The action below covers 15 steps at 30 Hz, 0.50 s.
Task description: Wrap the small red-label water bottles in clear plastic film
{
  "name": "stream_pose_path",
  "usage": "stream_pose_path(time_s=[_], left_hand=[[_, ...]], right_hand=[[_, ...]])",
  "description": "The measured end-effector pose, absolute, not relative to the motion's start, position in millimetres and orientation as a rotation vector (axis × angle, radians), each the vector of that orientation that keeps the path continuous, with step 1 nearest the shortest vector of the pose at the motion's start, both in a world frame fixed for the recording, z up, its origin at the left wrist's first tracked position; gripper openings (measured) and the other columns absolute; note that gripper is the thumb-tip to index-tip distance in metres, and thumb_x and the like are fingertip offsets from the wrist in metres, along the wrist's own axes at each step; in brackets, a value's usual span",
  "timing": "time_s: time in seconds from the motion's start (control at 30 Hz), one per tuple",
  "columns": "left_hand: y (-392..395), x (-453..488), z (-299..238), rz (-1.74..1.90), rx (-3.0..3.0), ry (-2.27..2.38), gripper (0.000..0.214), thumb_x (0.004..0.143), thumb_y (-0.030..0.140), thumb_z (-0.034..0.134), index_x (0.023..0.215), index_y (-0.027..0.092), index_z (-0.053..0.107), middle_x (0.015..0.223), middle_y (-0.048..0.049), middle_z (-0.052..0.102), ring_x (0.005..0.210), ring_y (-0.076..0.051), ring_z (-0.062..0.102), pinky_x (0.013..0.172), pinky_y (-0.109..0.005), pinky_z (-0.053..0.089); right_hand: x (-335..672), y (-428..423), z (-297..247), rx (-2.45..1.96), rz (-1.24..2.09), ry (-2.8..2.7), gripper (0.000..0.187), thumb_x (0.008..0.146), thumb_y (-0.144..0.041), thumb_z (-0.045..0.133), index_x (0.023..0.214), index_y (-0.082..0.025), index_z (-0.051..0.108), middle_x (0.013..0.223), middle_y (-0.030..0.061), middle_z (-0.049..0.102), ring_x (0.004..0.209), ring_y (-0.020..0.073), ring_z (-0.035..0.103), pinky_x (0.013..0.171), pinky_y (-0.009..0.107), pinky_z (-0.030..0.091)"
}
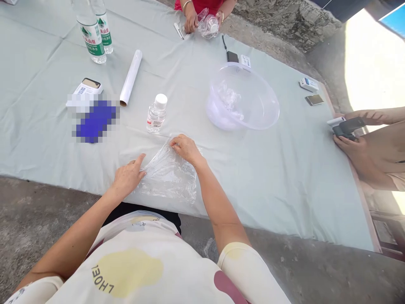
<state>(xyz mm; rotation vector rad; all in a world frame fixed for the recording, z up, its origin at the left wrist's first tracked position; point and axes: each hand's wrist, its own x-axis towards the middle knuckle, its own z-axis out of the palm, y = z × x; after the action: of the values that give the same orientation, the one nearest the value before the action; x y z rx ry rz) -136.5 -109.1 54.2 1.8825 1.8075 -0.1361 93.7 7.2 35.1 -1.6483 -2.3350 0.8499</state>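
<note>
A sheet of clear plastic wrap (172, 181) lies wrinkled at the near edge of the table, in front of my body. My right hand (186, 148) pinches its far corner between thumb and fingertips, drawing a taut fold there. At the sheet's left edge rests my left hand (129, 174), index finger and thumb stretched apart, the thumb touching the film. Just beyond the wrap stands a small clear bottle (156, 114) with a white cap, upright and touched by neither hand.
A white roll (131, 78) lies left of the bottle, near two large water bottles (91, 42). A translucent basin (268, 114) holds crumpled film. Across the table a person's hands (190, 20) handle a wrapped bottle. Another person's hands (351, 145) hold a dark device at right.
</note>
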Motion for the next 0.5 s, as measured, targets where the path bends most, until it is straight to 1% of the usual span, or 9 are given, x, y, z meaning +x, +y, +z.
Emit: stream_pose_path(time_s=[0.03, 0.07, 0.13, 0.2, 0.23, 0.3, 0.37, 0.43, 0.5], left_hand=[[-110.8, -136.8, 52.5, -0.143, 1.975, 1.812, 0.061, 0.096, 0.029, 0.05, 0.155, 0.025, 0.031, 0.114, -0.0112, 0.068, 0.088, -0.027, 0.069, 0.066, -0.035, 0.049], [-112.0, -137.4, 50.4, -0.133, 2.09, 1.804, 0.064, 0.096, 0.026, 0.052, 0.156, 0.029, 0.03, 0.122, -0.0133, 0.065, 0.093, -0.028, 0.069, 0.069, -0.036, 0.052], [-112.3, -139.7, 45.5, -0.048, 2.369, 1.72, 0.063, 0.094, 0.018, 0.054, 0.152, 0.035, 0.037, 0.14, -0.0155, 0.056, 0.114, -0.032, 0.065, 0.085, -0.043, 0.054], [-109.7, -142.9, 41.3, 0.081, 2.634, 1.556, 0.061, 0.092, 0.009, 0.053, 0.146, 0.037, 0.047, 0.152, -0.0138, 0.047, 0.136, -0.035, 0.05, 0.105, -0.051, 0.046], [-107.5, -144.3, 39.9, 0.131, 2.735, 1.456, 0.061, 0.092, 0.005, 0.051, 0.144, 0.037, 0.05, 0.155, -0.0119, 0.044, 0.143, -0.034, 0.043, 0.111, -0.054, 0.04], [-101.3, -145.9, 39.2, 0.182, 2.871, 1.252, 0.065, 0.089, -0.002, 0.049, 0.141, 0.035, 0.052, 0.159, -0.0075, 0.041, 0.149, -0.031, 0.033, 0.119, -0.057, 0.03], [-93.3, -144.7, 40.9, 0.155, 2.95, 1.061, 0.07, 0.085, -0.006, 0.051, 0.143, 0.033, 0.049, 0.161, -0.0052, 0.039, 0.152, -0.028, 0.029, 0.122, -0.057, 0.024], [-83.6, -140.0, 44.3, 0.054, 2.993, 0.933, 0.074, 0.082, -0.003, 0.058, 0.147, 0.03, 0.044, 0.162, -0.0065, 0.036, 0.153, -0.026, 0.026, 0.125, -0.056, 0.017], [-73.1, -132.5, 47.9, -0.107, 2.999, 0.889, 0.084, 0.077, 0.008, 0.072, 0.151, 0.028, 0.039, 0.163, -0.0099, 0.034, 0.153, -0.027, 0.025, 0.126, -0.056, 0.011]], right_hand=[[94.4, 10.0, 37.3, -1.655, 0.913, -2.307, 0.023, 0.083, -0.01, 0.05, 0.091, -0.019, 0.07, 0.108, 0.006, 0.066, 0.076, 0.014, 0.062, 0.08, 0.028, 0.046], [95.4, 12.8, 39.9, -1.657, 0.986, -2.276, 0.021, 0.084, -0.011, 0.051, 0.09, -0.019, 0.069, 0.108, 0.0047, 0.066, 0.069, 0.0118, 0.061, 0.078, 0.028, 0.046], [97.3, 19.0, 45.6, -1.658, 1.129, -2.226, 0.016, 0.084, -0.015, 0.052, 0.089, -0.019, 0.066, 0.106, 0.0022, 0.068, 0.061, 0.0092, 0.06, 0.075, 0.027, 0.046], [97.4, 26.4, 51.3, -1.661, 1.188, -2.203, 0.013, 0.084, -0.016, 0.052, 0.088, -0.02, 0.064, 0.098, 0.0001, 0.069, 0.059, 0.0093, 0.062, 0.074, 0.026, 0.045], [96.2, 30.3, 54.0, -1.664, 1.182, -2.196, 0.013, 0.084, -0.015, 0.052, 0.089, -0.02, 0.063, 0.093, -0.0007, 0.069, 0.06, 0.01, 0.063, 0.073, 0.026, 0.045], [90.7, 37.6, 58.4, -1.669, 1.15, -2.159, 0.012, 0.084, -0.014, 0.051, 0.089, -0.019, 0.061, 0.084, -0.0014, 0.068, 0.062, 0.011, 0.063, 0.072, 0.026, 0.044], [81.3, 43.3, 60.6, -1.67, 1.182, -2.079, 0.01, 0.084, -0.015, 0.052, 0.089, -0.019, 0.06, 0.084, -0.0007, 0.068, 0.062, 0.0112, 0.063, 0.069, 0.025, 0.044], [69.6, 46.8, 59.8, -1.668, 1.248, -2.01, 0.008, 0.082, -0.016, 0.054, 0.087, -0.018, 0.06, 0.089, 0.0006, 0.068, 0.062, 0.0108, 0.062, 0.066, 0.025, 0.045], [58.6, 48.7, 56.2, -1.664, 1.296, -1.972, 0.007, 0.08, -0.016, 0.056, 0.085, -0.018, 0.06, 0.089, 0.0009, 0.068, 0.062, 0.011, 0.062, 0.065, 0.025, 0.045]])
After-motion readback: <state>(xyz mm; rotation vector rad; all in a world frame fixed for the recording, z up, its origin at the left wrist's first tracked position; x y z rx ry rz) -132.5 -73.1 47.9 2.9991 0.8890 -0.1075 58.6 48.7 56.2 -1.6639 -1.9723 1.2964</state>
